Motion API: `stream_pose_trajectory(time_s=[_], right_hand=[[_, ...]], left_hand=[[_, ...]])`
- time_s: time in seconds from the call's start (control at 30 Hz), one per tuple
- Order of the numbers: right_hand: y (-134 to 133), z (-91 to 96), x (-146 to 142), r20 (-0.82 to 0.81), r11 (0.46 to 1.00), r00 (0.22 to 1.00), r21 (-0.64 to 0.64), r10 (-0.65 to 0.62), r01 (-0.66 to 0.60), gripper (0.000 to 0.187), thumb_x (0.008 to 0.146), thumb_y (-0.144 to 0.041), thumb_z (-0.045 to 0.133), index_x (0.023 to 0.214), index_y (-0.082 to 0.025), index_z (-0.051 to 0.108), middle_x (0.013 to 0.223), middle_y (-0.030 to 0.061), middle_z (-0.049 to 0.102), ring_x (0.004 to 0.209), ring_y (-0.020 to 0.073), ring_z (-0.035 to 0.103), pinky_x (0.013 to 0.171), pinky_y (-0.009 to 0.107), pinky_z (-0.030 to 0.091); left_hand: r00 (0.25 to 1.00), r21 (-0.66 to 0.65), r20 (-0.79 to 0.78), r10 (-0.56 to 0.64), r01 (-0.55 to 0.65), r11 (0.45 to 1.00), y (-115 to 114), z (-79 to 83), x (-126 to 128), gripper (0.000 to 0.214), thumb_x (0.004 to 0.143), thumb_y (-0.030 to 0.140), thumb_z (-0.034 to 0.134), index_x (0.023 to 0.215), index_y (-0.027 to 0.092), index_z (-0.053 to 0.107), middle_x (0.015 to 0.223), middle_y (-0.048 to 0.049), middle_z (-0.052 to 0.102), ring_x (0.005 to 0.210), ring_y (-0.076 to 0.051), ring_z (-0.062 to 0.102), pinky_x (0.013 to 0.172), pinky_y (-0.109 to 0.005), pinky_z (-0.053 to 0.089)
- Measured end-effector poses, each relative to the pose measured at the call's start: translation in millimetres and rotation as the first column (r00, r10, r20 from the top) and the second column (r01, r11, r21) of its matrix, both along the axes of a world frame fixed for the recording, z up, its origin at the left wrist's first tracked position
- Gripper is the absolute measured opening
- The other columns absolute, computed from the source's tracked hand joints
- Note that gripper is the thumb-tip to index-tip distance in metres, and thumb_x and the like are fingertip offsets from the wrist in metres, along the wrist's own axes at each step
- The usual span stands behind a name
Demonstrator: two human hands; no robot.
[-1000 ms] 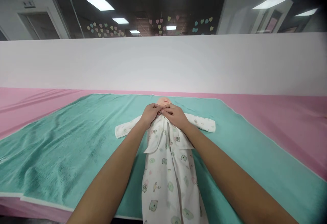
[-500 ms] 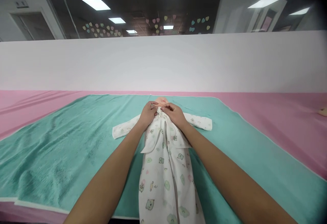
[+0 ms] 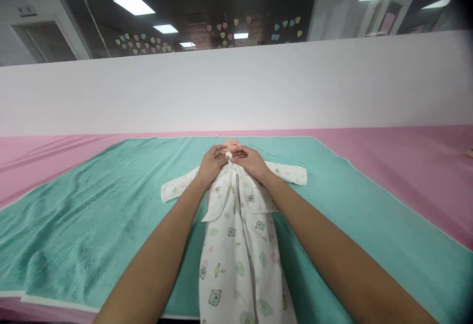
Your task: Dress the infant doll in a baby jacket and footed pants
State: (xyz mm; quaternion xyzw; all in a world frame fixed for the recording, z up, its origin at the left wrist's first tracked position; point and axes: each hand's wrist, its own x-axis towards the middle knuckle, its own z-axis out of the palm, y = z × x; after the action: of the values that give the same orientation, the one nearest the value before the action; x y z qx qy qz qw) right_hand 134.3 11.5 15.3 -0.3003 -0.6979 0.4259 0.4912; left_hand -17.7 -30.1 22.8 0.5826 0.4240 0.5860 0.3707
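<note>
A baby doll point(image 3: 232, 142) lies on its back, its head mostly hidden behind my hands. It wears a long white gown point(image 3: 242, 245) printed with small animals and green patches, both sleeves spread outward. At the neckline, my left hand point(image 3: 213, 162) and my right hand point(image 3: 251, 162) meet, with fingers bent and thumbs inward. Between the fingertips a small white loop of the gown's neck tie point(image 3: 229, 155) shows, pinched from both sides. The gown's front edges hang down from there with a narrow gap between them.
Beneath the doll a teal towel point(image 3: 111, 215) with wrinkles on its left side covers a pink sheet point(image 3: 406, 166). A low white wall point(image 3: 236, 92) runs along the back, under dark glass with paper hearts. At the far right edge a pale object point(image 3: 470, 154) is partly cut off.
My fingers have drawn together slightly at the neckline, and a round white loop of the tie now shows between them. The view has tilted a little; the doll and gown lie as before.
</note>
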Motion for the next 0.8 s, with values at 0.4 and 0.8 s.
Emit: stream_pose_trajectory(time_s=[0.4,0.8], right_hand=[[-0.8,0.4,-2.7,0.094,0.991,0.991,0.103,-0.095,0.085,0.021,0.075,-0.036,0.057,0.081,-0.019,0.066,0.085,0.0021,0.067,0.083,0.0169,0.058,0.081,0.031,0.042],[2.2,-1.8,-5.6,0.126,0.983,0.976,0.059,-0.179,0.172,0.016,0.073,-0.033,0.057,0.080,-0.019,0.061,0.078,0.0004,0.064,0.075,0.0147,0.058,0.073,0.029,0.043]], left_hand=[[0.981,0.079,-0.134,0.138,-0.128,0.989,0.2,-0.1,1.7,0.027,0.068,0.017,0.061,0.095,0.019,0.058,0.082,-0.0003,0.058,0.075,-0.011,0.054,0.074,-0.025,0.042],[0.931,0.135,-0.274,0.240,-0.210,0.968,0.6,1.3,3.4,0.018,0.071,0.022,0.060,0.089,0.018,0.059,0.078,0.0003,0.057,0.072,-0.012,0.052,0.072,-0.025,0.040]])
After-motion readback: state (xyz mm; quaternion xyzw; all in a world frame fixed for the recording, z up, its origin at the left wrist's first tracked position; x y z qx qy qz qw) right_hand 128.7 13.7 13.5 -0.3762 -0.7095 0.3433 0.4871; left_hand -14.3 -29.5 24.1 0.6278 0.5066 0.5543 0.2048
